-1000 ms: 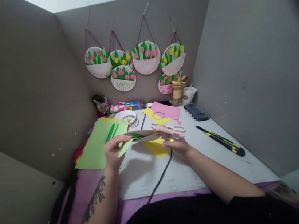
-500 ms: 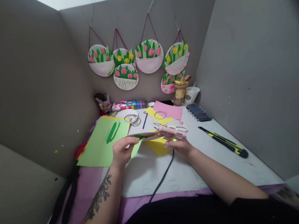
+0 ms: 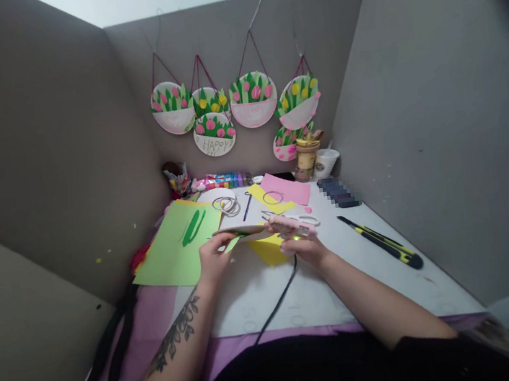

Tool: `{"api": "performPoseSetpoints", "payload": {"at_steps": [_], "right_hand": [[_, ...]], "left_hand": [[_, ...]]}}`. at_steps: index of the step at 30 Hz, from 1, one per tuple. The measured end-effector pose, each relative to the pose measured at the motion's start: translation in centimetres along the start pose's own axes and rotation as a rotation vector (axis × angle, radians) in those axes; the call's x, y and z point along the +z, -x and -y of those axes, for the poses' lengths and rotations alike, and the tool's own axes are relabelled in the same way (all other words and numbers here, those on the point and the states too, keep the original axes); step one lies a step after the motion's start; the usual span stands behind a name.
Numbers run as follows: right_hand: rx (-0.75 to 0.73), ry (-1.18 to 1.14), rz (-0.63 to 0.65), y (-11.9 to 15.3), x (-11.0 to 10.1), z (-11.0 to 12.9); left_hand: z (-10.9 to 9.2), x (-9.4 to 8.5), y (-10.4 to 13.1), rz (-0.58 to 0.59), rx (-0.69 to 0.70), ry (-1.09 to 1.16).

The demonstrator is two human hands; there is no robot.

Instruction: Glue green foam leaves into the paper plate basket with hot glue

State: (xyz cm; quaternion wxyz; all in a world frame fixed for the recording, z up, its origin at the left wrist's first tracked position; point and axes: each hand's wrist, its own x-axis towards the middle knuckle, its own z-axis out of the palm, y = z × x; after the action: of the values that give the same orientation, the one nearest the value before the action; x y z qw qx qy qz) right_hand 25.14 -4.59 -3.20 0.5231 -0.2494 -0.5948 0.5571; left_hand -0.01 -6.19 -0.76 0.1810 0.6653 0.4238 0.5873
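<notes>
My left hand pinches the left end of a plate-like paper piece, seen nearly edge-on, with green paper under its rim. My right hand is closed around a pink glue gun with a small green light. The tool's tip is at the right end of the paper piece. From its grip a dark cord runs down toward my body. Beneath the hands lies yellow paper, and white-handled scissors lie just behind the tool.
Light green sheets lie at the left. A black and yellow cutter and a phone lie at the right. Pink paper, a blue pen and a white cup stand farther back. Decorated plates hang on the grey partition.
My left hand has shifted slightly right along the paper piece, and its forearm has moved right too. My right hand and the glue gun are almost where they were.
</notes>
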Motion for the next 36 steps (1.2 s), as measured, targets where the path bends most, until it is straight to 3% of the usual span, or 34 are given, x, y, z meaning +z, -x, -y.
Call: {"api": "performPoseSetpoints", "payload": {"at_steps": [7,13,22,32,36], "right_hand": [[0.048,-0.074,-0.039,-0.2,0.5,0.1],[0.061,-0.071,-0.047,-0.1,0.7,0.1],[0.038,-0.067,-0.059,-0.2,1.0,0.3],[0.057,-0.069,-0.073,-0.2,1.2,0.3],[0.076,-0.090,-0.045,-0.1,1.2,0.4]], "left_hand": [[0.6,1.2,-0.3,-0.054,-0.225,-0.011],[0.2,2.0,-0.6,-0.051,-0.260,-0.071],[-0.7,1.7,-0.7,-0.046,-0.212,-0.158],[-0.3,1.6,-0.9,-0.090,-0.049,-0.187],[-0.3,1.9,-1.0,-0.098,-0.064,-0.228]]}}
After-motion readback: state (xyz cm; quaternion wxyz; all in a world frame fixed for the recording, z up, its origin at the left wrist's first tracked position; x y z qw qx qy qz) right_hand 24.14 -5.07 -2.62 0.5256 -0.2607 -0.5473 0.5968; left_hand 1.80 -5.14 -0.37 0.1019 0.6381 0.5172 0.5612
